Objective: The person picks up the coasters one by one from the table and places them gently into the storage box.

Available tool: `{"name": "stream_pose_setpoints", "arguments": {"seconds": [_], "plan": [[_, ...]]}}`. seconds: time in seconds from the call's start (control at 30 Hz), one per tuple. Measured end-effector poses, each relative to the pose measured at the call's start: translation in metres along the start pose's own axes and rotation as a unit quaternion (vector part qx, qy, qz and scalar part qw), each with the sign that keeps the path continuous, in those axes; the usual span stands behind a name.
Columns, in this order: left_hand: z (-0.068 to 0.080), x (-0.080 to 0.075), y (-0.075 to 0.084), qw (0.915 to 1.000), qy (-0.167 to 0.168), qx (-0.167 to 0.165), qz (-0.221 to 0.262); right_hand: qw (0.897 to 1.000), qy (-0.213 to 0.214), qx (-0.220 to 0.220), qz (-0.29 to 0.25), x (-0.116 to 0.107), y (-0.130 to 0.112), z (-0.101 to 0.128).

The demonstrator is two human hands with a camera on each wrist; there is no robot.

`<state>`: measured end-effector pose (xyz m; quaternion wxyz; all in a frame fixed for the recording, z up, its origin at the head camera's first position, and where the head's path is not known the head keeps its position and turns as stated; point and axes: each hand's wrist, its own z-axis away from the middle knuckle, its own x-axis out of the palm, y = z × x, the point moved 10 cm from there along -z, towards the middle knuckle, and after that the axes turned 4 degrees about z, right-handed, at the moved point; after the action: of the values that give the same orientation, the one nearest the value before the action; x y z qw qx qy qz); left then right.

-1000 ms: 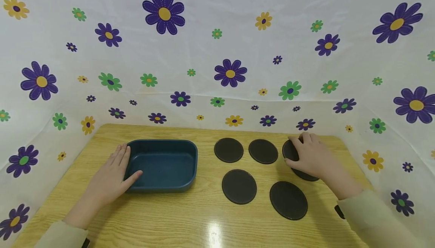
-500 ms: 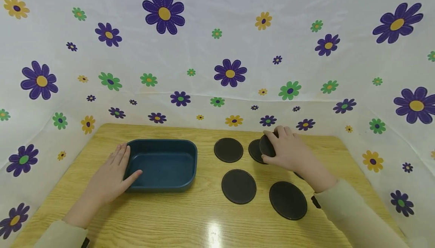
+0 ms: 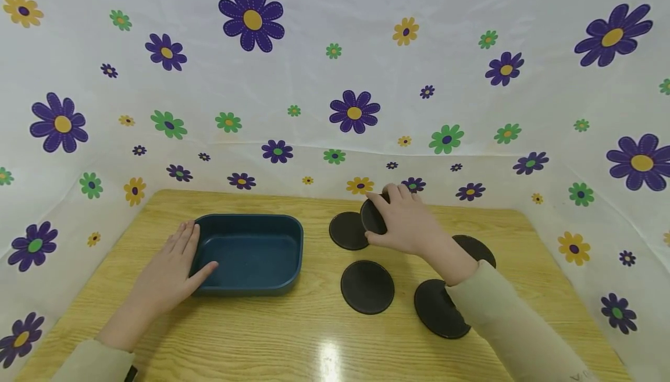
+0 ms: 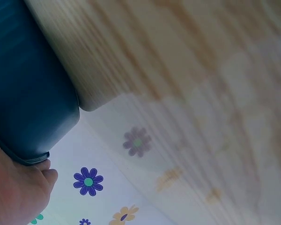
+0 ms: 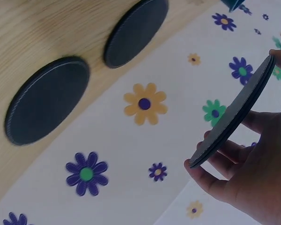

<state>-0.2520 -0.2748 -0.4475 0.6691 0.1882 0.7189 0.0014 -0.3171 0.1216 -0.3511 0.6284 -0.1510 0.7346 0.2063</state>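
Observation:
A flat round black coaster [image 5: 234, 115] is held in my right hand [image 3: 405, 222], tilted up off the table. The right wrist view shows its edge between fingertips and thumb; the rim looks layered, and I cannot tell whether it is one coaster or more. Below and left of it in the head view lies another black coaster [image 3: 348, 232], partly overlapped by the held one. My left hand [image 3: 164, 271] rests with straight fingers along the left side of a dark blue rectangular tray [image 3: 251, 292], its thumb reaching over the rim.
More black coasters lie flat on the wooden table [image 3: 293, 335]: a front middle coaster [image 3: 367, 287], a front right coaster [image 3: 439, 312] partly under the sleeve, and a far right coaster [image 3: 473, 248]. White cloth with flowers [image 3: 356, 155] encloses the back and sides.
My right hand has lifted a coaster from the back right and carried it leftwards, over the back row. The left hand and tray have stayed put.

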Motion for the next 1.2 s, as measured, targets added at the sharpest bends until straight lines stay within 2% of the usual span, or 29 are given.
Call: {"name": "stream_pose_setpoints", "arguments": {"seconds": [0.17, 0.37, 0.7, 0.87, 1.2], "plan": [[0.0, -0.001, 0.0, 0.9999, 0.009, 0.007, 0.004, 1.0, -0.007, -0.024, -0.005, -0.003, -0.027, -0.015], [-0.002, 0.0, 0.001, 1.0, 0.004, 0.005, -0.003, 0.998, -0.004, -0.06, -0.012, -0.003, -0.064, -0.032], [0.0, -0.001, 0.001, 0.9999, 0.009, 0.009, 0.001, 0.992, -0.011, -0.124, -0.009, 0.001, -0.13, -0.052], [0.001, 0.0, 0.001, 0.9998, 0.017, 0.013, 0.0, 0.989, -0.009, -0.146, 0.01, 0.008, -0.159, -0.06], [-0.002, 0.0, 0.001, 1.0, 0.005, 0.004, -0.006, 0.982, -0.025, -0.184, 0.04, 0.035, -0.207, -0.072]]}}
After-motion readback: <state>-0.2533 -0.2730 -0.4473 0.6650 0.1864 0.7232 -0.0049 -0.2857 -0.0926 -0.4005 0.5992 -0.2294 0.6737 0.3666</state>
